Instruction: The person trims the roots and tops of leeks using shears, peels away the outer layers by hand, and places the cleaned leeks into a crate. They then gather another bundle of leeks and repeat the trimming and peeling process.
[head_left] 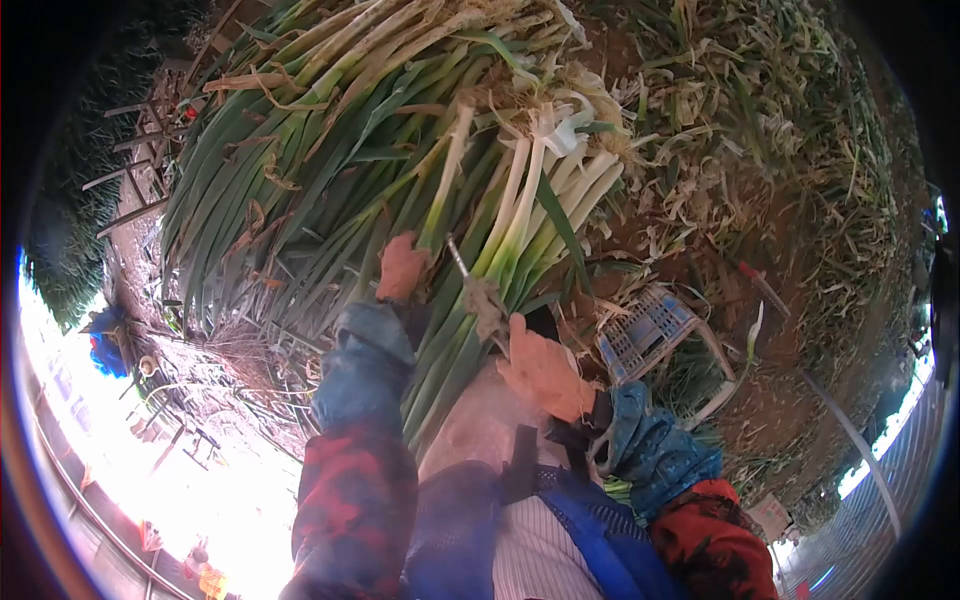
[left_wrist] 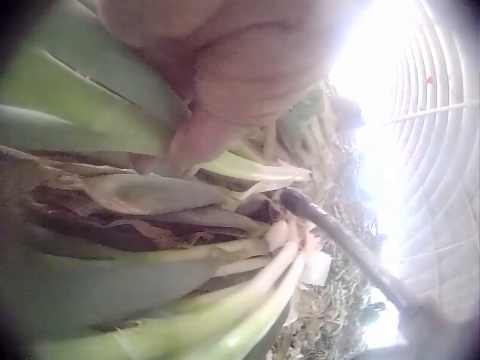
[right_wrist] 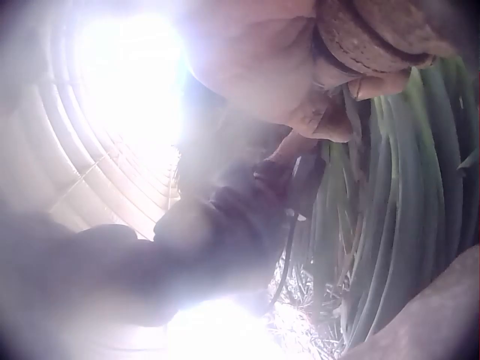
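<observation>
Long green onions (head_left: 515, 215) lie in a bundle, white root ends away from the body and green leaves (head_left: 440, 370) towards the lap. My left hand (head_left: 402, 268) grips a stalk at the left of this bundle; in the left wrist view the left hand (left_wrist: 232, 67) has its fingertips bent onto the green leaves (left_wrist: 75, 112). Across the leaves runs a thin rod (head_left: 458, 256) with a muddy, lumpy part (head_left: 485, 305), held in my right hand (head_left: 545, 375). The right wrist view shows the right hand (right_wrist: 262, 60) curled round a brown ridged part (right_wrist: 367, 37).
A large pile of onions (head_left: 300, 180) spreads at the upper left. Loose leaf scraps (head_left: 720, 130) cover the ground on the right. A blue-grey plastic basket (head_left: 648, 335) stands right of the right hand, with a red-handled tool (head_left: 765, 288) beyond it.
</observation>
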